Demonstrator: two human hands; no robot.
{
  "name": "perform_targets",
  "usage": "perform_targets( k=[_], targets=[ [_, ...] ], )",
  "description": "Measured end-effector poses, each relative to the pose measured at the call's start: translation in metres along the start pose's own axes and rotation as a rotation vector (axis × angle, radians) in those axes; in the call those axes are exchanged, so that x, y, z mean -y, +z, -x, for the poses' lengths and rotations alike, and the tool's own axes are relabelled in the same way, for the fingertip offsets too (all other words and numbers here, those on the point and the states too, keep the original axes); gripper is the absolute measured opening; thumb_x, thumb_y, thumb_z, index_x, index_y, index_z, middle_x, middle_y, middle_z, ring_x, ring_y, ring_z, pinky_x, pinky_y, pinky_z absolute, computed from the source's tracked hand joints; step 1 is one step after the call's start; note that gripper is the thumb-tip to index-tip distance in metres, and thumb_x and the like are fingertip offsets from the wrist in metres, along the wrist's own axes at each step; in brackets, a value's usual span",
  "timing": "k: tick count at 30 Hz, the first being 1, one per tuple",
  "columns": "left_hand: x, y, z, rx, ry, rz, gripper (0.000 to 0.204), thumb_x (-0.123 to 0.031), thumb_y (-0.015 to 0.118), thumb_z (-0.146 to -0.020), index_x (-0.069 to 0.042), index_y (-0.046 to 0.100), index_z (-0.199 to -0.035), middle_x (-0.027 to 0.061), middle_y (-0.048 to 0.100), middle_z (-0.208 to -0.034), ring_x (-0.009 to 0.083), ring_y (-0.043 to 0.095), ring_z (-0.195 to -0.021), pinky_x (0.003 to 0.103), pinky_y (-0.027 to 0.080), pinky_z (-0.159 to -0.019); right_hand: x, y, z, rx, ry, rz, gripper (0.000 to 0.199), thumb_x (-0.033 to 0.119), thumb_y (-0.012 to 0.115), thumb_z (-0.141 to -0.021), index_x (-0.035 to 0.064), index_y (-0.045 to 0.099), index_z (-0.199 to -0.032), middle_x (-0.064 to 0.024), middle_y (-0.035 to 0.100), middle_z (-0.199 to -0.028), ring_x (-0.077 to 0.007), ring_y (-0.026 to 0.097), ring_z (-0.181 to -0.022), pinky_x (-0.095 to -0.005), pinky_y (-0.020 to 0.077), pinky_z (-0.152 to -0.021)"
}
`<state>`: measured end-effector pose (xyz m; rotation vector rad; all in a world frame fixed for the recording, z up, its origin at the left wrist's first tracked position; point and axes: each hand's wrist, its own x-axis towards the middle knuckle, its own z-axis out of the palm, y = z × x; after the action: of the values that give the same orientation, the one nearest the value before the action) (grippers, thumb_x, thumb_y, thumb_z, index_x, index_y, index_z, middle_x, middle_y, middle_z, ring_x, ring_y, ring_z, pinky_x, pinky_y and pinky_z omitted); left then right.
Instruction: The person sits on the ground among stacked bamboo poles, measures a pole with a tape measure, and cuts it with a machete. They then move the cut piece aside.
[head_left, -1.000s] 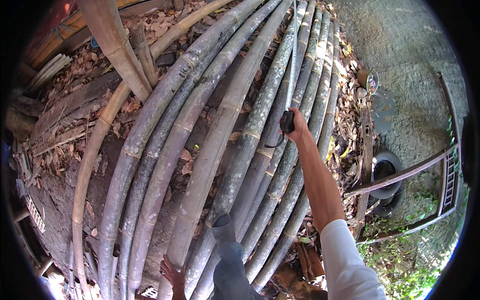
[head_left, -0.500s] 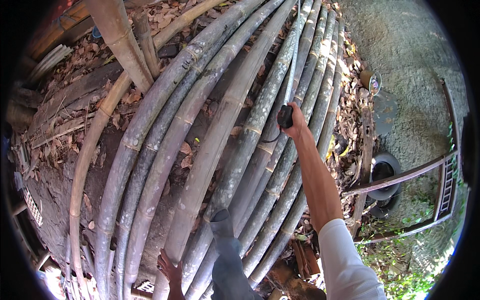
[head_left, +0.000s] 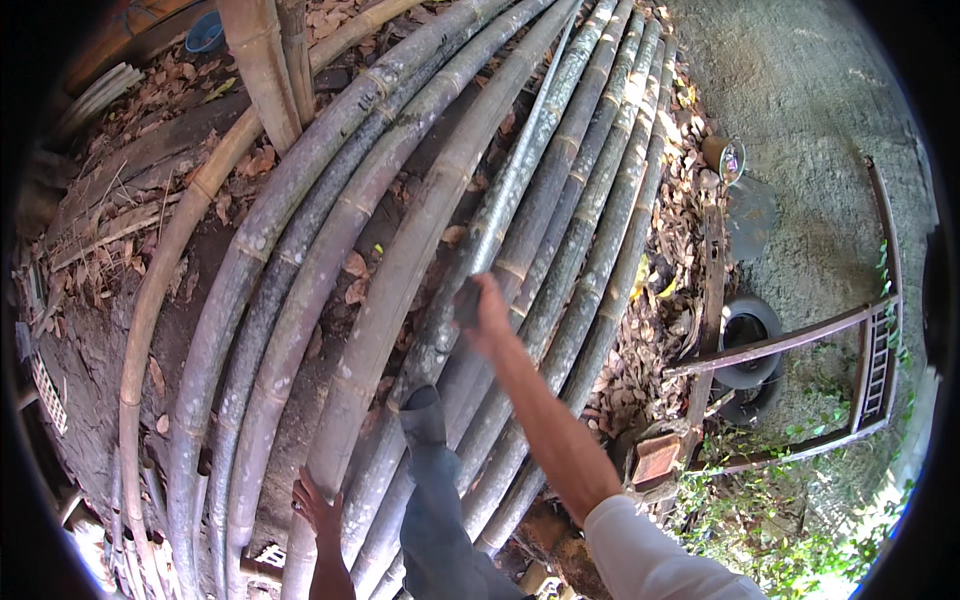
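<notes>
My right hand (head_left: 489, 318) is closed round a dark tape measure (head_left: 467, 303), slightly smeared by motion. From it a long metal blade (head_left: 522, 160) runs away up the picture, along a grey mottled bamboo pole (head_left: 515, 215). Lower down, my left hand (head_left: 320, 505) rests with fingers spread against the side of a thick, paler bamboo pole (head_left: 365, 350), gripping nothing that I can see. Between the two arms, my leg in blue-grey trousers (head_left: 432, 500) stands over the poles.
Several more long bamboo poles (head_left: 250, 255) lie side by side over soil and dry leaves. A bamboo post (head_left: 262, 70) rises at the upper left, near a blue container (head_left: 205, 33). Right of the poles are tires (head_left: 748, 340), a rusty metal frame (head_left: 780, 355) and a brick (head_left: 656, 457).
My right hand has drawn the tape measure toward me and leftward, onto the mottled pole, with the blade now lying along it. My left hand stays on its pole while the view shifts slightly.
</notes>
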<state>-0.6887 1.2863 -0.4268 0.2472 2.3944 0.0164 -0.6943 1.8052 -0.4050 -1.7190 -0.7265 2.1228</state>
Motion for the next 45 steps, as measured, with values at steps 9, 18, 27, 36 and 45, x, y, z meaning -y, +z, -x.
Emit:
perform_targets(
  k=[9,18,27,36,45],
  targets=[
    [0.036,0.028,-0.01,-0.062,0.1,0.034,0.125,-0.029,0.09,-0.067,-0.026,0.007,-0.161,0.0189,0.031,-0.151,0.0395,0.034,-0.139,0.067,0.025,-0.108,-0.21,0.002,0.24,0.002,0.112,0.067,0.04,0.041,0.059,-0.095,0.0157,0.046,-0.123,-0.004,0.058,-0.109,-0.0158,0.056,-0.097,-0.0407,0.0496,-0.069],
    [0.326,0.07,0.187,-0.265,-0.299,0.133,0.128,-0.027,0.094,-0.059,-0.023,0.015,-0.16,0.0225,0.024,-0.16,0.0403,0.019,-0.15,0.066,0.021,-0.115,-0.337,-0.018,0.344,-0.058,-0.003,0.144,0.034,0.046,0.051,-0.095,0.0214,0.05,-0.118,-0.0002,0.054,-0.103,-0.0173,0.059,-0.081,-0.0377,0.0486,-0.061],
    [0.463,0.109,0.218,-0.345,-0.009,0.168,0.083,-0.017,0.078,-0.081,-0.026,0.039,-0.154,0.0126,0.047,-0.151,0.0383,0.04,-0.14,0.049,0.038,-0.113,-0.425,-0.011,0.399,0.141,0.296,-0.11,0.033,0.045,0.053,-0.095,0.0209,0.05,-0.116,-0.0027,0.062,-0.098,-0.0187,0.06,-0.073,-0.0396,0.0454,-0.063],
    [0.436,0.076,0.221,-0.301,-0.09,0.08,0.085,-0.016,0.082,-0.076,-0.023,0.041,-0.15,0.0086,0.055,-0.134,0.0346,0.051,-0.125,0.047,0.052,-0.098,-0.548,0.018,0.486,0.103,0.198,-0.014,0.038,0.048,0.051,-0.097,0.022,0.04,-0.123,-0.0019,0.056,-0.103,-0.0204,0.059,-0.08,-0.0391,0.0424,-0.064],
    [0.443,0.079,0.208,-0.237,-0.145,0.001,0.052,-0.008,0.056,-0.094,-0.015,0.048,-0.145,0.0176,0.061,-0.129,0.032,0.064,-0.112,0.044,0.044,-0.103,-0.727,-0.019,0.588,0.126,0.217,0.085,0.04,0.055,0.048,-0.096,0.0178,0.052,-0.112,-0.0005,0.06,-0.094,-0.0186,0.058,-0.084,-0.0377,0.0433,-0.067]
  ],
)
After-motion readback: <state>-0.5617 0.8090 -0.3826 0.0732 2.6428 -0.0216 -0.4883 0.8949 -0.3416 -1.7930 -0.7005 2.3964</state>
